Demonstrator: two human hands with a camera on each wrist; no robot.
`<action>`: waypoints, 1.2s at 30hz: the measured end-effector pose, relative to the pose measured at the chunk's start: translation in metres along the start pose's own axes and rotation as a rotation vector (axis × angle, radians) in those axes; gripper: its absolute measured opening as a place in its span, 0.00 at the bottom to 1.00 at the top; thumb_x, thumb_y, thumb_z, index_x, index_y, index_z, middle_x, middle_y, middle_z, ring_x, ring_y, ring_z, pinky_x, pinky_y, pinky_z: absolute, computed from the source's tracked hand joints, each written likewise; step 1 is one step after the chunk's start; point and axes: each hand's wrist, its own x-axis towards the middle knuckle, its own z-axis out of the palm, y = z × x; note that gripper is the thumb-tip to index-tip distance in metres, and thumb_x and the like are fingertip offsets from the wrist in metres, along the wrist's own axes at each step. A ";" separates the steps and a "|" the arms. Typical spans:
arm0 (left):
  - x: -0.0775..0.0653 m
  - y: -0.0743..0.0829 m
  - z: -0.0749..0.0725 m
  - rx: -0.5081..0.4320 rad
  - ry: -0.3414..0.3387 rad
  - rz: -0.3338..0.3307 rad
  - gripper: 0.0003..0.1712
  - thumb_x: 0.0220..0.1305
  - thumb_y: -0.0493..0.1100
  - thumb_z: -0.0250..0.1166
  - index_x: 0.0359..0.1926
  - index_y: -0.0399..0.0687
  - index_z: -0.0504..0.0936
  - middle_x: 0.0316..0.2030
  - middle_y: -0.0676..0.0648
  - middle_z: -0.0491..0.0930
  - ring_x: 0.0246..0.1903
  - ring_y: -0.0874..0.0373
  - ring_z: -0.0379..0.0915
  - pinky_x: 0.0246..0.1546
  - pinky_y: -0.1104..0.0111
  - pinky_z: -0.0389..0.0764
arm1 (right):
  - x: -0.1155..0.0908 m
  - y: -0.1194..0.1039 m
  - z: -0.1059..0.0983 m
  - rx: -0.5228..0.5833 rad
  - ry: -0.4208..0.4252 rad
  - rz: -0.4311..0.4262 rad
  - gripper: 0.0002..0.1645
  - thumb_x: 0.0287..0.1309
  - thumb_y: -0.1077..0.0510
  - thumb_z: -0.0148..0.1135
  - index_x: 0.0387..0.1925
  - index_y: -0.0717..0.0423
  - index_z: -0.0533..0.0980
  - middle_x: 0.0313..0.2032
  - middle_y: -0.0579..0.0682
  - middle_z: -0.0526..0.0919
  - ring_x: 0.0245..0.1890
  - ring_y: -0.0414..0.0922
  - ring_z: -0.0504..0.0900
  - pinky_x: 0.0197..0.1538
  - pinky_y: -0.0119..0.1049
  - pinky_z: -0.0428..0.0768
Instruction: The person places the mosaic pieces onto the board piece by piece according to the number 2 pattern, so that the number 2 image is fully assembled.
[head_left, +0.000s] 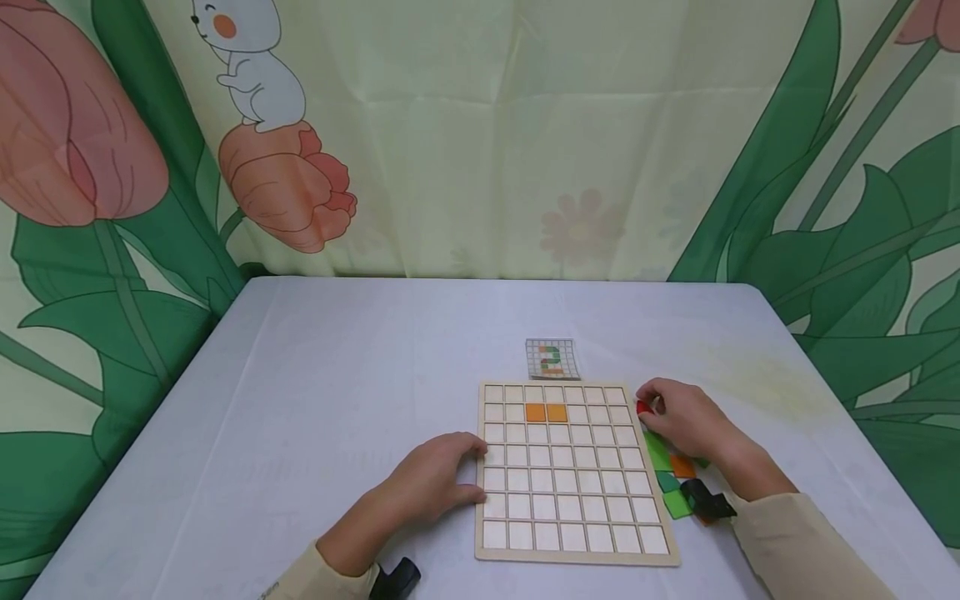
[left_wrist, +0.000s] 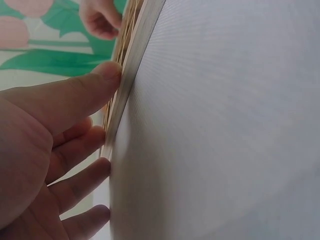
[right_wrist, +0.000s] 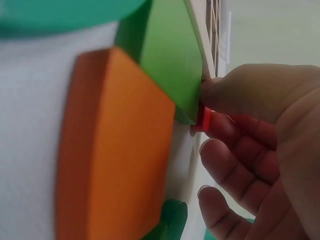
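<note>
A wooden grid board (head_left: 577, 557) lies on the table, two orange squares (head_left: 536, 412) side by side in its second row from the far edge. My left hand (head_left: 429, 479) rests at the board's left edge, thumb and fingertips against the frame, as the left wrist view also shows. Beside the far right part of the board, my right hand (head_left: 686, 418) pinches a small red piece (right_wrist: 205, 119) between thumb and finger; most of that piece is hidden. Close to these fingers lie a light green block (right_wrist: 172, 60) and an orange block (right_wrist: 120, 150).
Along the board's right side lie more loose pieces, among them a teal piece (head_left: 667, 482) and a green square (head_left: 677, 503), partly under the right wrist's black camera (head_left: 705, 500). A small printed grid card (head_left: 552, 359) with a coloured pattern sits just beyond the board.
</note>
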 end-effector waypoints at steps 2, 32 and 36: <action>0.000 0.001 -0.001 0.000 -0.002 -0.003 0.30 0.54 0.48 0.79 0.56 0.46 0.79 0.51 0.53 0.80 0.57 0.54 0.74 0.59 0.59 0.75 | 0.000 0.000 0.000 -0.009 0.007 -0.008 0.21 0.60 0.60 0.67 0.52 0.67 0.75 0.36 0.54 0.77 0.37 0.51 0.73 0.39 0.42 0.79; -0.001 -0.001 0.001 -0.003 0.003 0.008 0.30 0.54 0.47 0.78 0.56 0.45 0.79 0.51 0.53 0.80 0.56 0.55 0.75 0.58 0.59 0.76 | 0.008 -0.050 0.002 0.111 0.016 -0.147 0.19 0.60 0.60 0.67 0.51 0.66 0.77 0.44 0.54 0.81 0.46 0.54 0.77 0.52 0.53 0.80; -0.001 -0.001 0.001 -0.004 0.007 0.008 0.30 0.54 0.47 0.78 0.56 0.45 0.79 0.50 0.53 0.80 0.56 0.55 0.75 0.58 0.60 0.76 | 0.011 -0.054 0.006 0.107 0.013 -0.170 0.18 0.60 0.60 0.67 0.50 0.65 0.78 0.43 0.53 0.81 0.46 0.52 0.77 0.52 0.52 0.81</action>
